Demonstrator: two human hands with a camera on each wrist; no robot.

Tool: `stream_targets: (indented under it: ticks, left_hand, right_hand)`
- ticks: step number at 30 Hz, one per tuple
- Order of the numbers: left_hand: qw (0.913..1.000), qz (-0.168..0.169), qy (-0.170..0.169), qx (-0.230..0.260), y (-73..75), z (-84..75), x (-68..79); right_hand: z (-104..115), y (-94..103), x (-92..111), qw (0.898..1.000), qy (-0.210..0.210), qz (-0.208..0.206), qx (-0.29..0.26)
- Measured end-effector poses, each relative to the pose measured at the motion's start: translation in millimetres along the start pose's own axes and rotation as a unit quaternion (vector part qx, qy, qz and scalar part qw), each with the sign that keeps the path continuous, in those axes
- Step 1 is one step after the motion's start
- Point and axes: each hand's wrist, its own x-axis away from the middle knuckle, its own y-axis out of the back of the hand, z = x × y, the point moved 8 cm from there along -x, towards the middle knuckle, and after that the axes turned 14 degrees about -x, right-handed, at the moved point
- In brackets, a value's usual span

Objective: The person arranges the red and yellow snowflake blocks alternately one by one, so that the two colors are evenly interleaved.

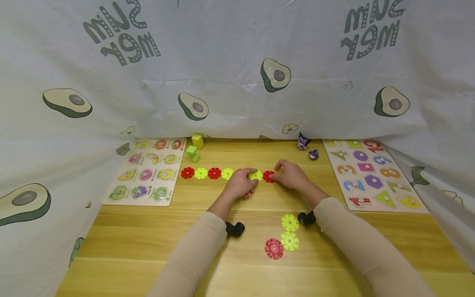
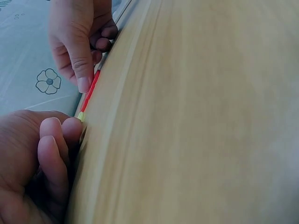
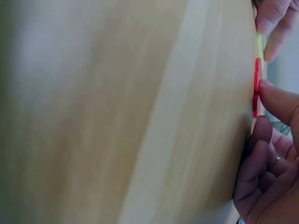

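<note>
Cloth, wrinkled and avocado-printed, backs your smooth wood-grain bench with its flat fruit board and number board. Your left hand pinches a yellow disc, part-covering its red neighbour, and your right hand lays its thumb on the red end disc (whether it grips, you cannot tell), in a row of seven thin, notched discs. Three loose discs lie nearer you; blocks and two figurines sit behind.

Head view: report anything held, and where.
The left hand touches a yellow slotted disc at its left edge; the right hand, a red slotted disc at its right edge. Actual gripping cannot be told.
</note>
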Motion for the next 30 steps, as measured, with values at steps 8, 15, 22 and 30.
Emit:
stream_targets:
  ticks: [8,15,22,30]
  left_hand:
    - [1.0,-0.005,-0.002,-0.001,-0.8,-2.3,1.0]
    - [0.9996,-0.019,-0.016,-0.015,0.6,-2.6,4.0]
    - [0.9973,-0.035,-0.025,-0.059,-1.7,-4.8,8.5]
    - [0.9958,-0.007,-0.089,-0.02,-18.7,-28.5,4.5]
  right_hand:
    - [-7,3.6,15,0.999,0.013,0.002,-0.052]
    - [-17,2.4,47,0.996,0.039,0.026,-0.079]
    - [-27,-4.8,92,0.993,0.045,0.068,-0.089]
    - [-34,-6.0,126,0.989,0.066,0.103,-0.089]
